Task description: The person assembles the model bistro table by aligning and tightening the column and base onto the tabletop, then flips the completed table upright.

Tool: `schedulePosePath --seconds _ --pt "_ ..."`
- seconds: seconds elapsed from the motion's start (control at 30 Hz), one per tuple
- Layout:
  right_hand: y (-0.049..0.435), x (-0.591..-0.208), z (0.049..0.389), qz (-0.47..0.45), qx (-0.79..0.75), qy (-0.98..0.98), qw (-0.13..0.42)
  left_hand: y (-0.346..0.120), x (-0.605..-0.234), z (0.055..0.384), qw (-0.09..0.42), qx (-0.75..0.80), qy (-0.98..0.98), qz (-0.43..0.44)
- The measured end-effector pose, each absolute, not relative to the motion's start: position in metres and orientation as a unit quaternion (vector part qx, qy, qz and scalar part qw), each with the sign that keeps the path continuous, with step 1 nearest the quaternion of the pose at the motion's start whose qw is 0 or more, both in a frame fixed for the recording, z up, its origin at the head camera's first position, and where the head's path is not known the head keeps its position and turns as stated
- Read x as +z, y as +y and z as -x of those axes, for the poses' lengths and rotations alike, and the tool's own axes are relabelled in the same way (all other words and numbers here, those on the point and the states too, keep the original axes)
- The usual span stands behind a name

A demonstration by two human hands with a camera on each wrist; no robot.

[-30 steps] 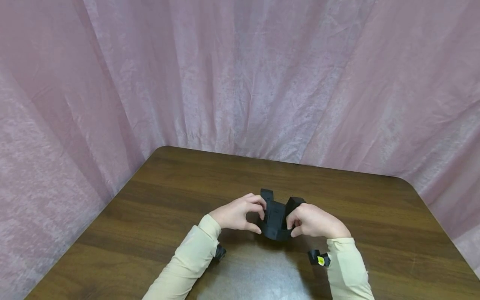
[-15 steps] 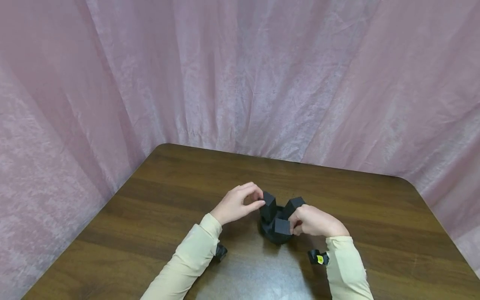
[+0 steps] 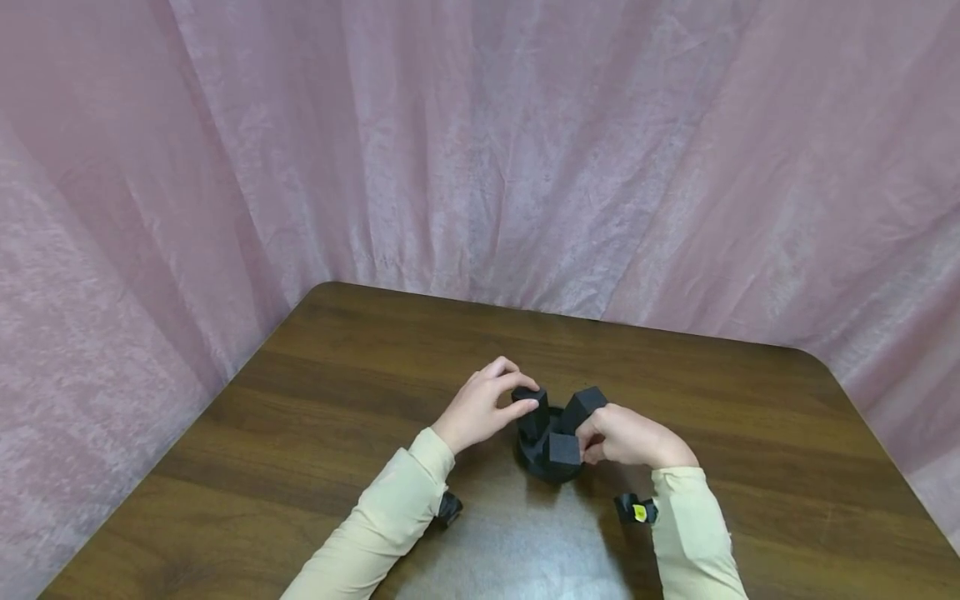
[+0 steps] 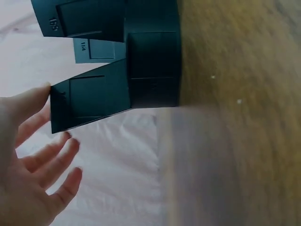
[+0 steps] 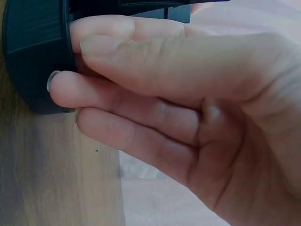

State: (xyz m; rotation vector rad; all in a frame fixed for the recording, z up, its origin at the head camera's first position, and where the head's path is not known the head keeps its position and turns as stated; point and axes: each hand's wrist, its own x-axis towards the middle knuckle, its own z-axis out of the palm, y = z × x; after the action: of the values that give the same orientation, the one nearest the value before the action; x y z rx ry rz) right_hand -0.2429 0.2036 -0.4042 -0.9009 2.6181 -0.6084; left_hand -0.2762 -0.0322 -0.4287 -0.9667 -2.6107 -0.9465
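Note:
A black three-pronged plastic holder with a round base stands upright on the table, prongs pointing up and outward. Thumb and index finger of my left hand pinch the top of its left prong. In the left wrist view this prong meets the thumb, while the other fingers of the left hand spread below it. On the opposite side, my right hand grips the base's rim; the right wrist view has its thumb and index finger close together at the base wall. The exact pinch there is partly hidden.
The brown wooden table has rounded far corners, and a pink curtain hangs behind and beside it. Small black wrist cameras sit on both sleeves, the right one with a yellow mark.
The holder has turned from tilted or swung prongs to standing upright, its third prong now at the front. My left hand came off its side, rose, and took the left prong's top. The right hand stayed.

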Motion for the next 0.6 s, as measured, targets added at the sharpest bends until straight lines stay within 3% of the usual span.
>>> schedulePosePath --seconds 0.33,0.6 --pt "0.2023 -0.4033 0.2427 0.311 -0.212 0.910 0.171 -0.0267 -0.4327 0.2715 0.070 -0.301 -0.897 0.315" --pt "0.1994 -0.4001 0.2415 0.300 -0.267 0.882 0.245 -0.0244 -0.4333 0.2735 0.081 -0.310 -0.884 0.340"
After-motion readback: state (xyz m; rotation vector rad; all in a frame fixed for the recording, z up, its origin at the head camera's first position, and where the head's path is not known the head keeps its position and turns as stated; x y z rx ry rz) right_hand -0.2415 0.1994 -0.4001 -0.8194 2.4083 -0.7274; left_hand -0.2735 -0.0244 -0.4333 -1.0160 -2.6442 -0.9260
